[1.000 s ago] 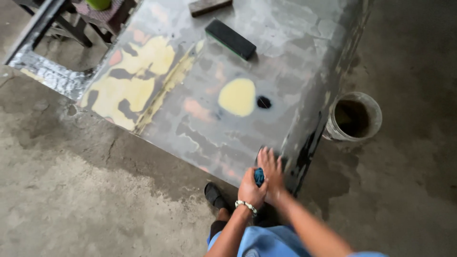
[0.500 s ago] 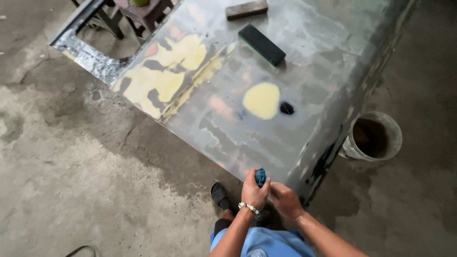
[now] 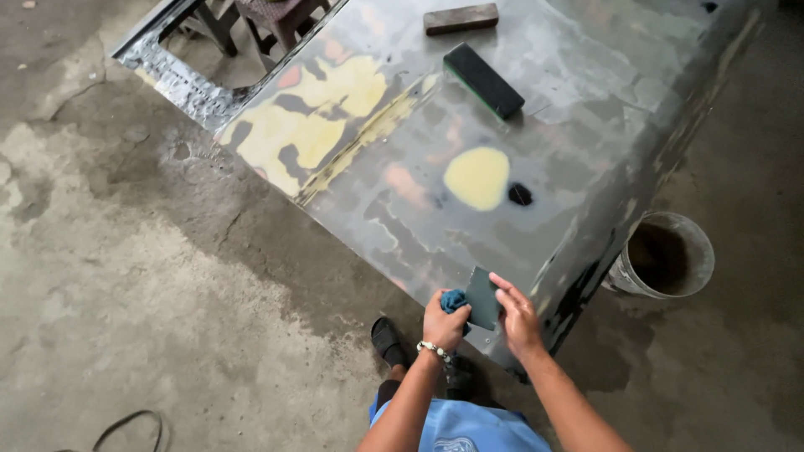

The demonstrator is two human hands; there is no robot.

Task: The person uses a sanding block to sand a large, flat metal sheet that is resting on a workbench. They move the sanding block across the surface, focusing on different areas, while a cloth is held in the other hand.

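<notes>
Head camera looks down on a bare metal panel [image 3: 536,109] patched with yellow filler. At its six o'clock edge, the left hand [image 3: 444,321] is closed around a blue cloth [image 3: 453,299], while the right hand [image 3: 517,316] pinches a dark sanding sheet [image 3: 483,298] between them. A black block [image 3: 483,80] lies toward twelve o'clock; a bucket [image 3: 663,256] stands at three o'clock.

Both forearms are seen bare, no sleeves reaching them. A beaded bracelet [image 3: 430,348] of pale beads is worn on the left wrist. A light blue garment [image 3: 469,427] with a darker printed mark is worn lower down. A black shoe [image 3: 388,340] is worn on one foot.
</notes>
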